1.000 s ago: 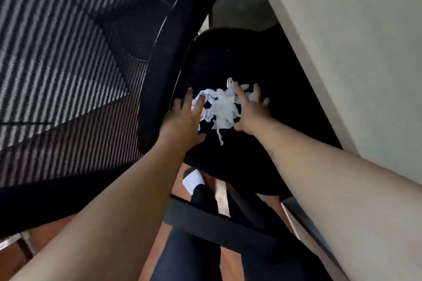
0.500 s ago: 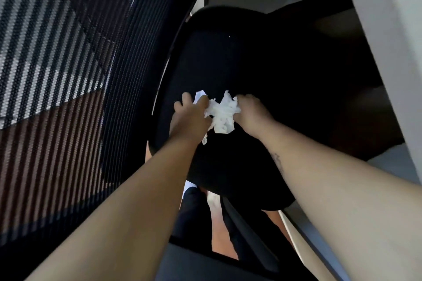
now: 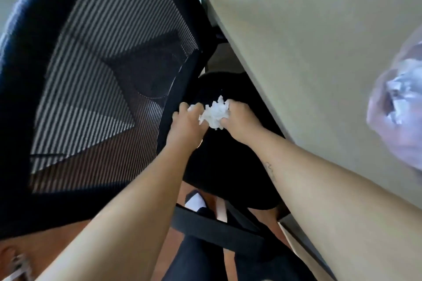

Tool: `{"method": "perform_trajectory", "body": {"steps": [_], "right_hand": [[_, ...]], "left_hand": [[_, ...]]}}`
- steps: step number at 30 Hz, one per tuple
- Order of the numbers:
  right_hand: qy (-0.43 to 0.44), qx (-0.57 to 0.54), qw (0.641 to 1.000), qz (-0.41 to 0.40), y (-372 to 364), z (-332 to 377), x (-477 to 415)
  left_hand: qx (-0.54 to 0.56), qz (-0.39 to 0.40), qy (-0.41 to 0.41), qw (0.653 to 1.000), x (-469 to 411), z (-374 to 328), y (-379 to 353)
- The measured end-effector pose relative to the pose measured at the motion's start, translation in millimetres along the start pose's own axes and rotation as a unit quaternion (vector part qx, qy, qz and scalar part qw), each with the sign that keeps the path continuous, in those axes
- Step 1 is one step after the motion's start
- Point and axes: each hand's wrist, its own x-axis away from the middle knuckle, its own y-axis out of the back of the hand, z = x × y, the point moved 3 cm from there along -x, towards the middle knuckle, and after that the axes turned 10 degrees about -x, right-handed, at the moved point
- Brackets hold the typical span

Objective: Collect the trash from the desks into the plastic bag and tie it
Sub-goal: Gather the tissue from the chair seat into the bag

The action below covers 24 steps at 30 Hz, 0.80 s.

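Head view, one frame, looking down past both forearms.

Item: left hand [image 3: 186,121], centre of frame, fingers curled around the left side of a wad of white shredded paper [image 3: 214,113].
Item: right hand [image 3: 238,118], just right of centre, fingers closed on the wad's right side. The two hands press the paper between them; both are grasping it.
Item: black chair seat [image 3: 228,166], centre, directly beneath the wad. Whether the paper rests on it or is raised clear cannot be told.
Item: mesh chair back [image 3: 96,70], upper left of frame.
Item: pale desk top [image 3: 308,48], upper right.
Item: clear plastic bag [image 3: 397,112], right edge of frame, blurred, lying on the desk with crumpled white trash inside. Well apart from the hands.

Step in hand, as judged: gathering loose scraps from the seat into one bundle.
Next move calls for: a firm two-handed squeeze so no strips fall, a lift clear of the desk edge, then a carry right to the bag's mouth, which is not visible here. Tying is not yet done.
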Motion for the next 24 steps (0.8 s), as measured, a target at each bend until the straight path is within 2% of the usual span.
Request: {"method": "perform_trajectory", "body": {"steps": [5,9,15,18,21,24], "right_hand": [[0.070,0.016,0.997,-0.029,60,68,47],[0.033,-0.029,0.996,-0.073,134,74,70],[0.006,-0.085,0.976,-0.199,236,46,103],[0.021,-0.089,0.959,-0.267,264,31,111],[0.018,-0.067,0.962,-0.263,267,14,120],[-0.026,-0.050,0.965,-0.256,248,-7,130]], "left_hand": [[0.010,-0.045,-0.041,0.998,16,-29,90],[0.025,-0.049,-0.117,0.992,9,-77,139],[0.012,-0.088,-0.236,0.968,-9,-192,175],[0.005,-0.083,-0.250,0.965,-18,-233,183],[-0.056,-0.053,-0.223,0.972,-23,-236,193],[-0.135,-0.093,-0.209,0.964,-21,-204,211]]}}
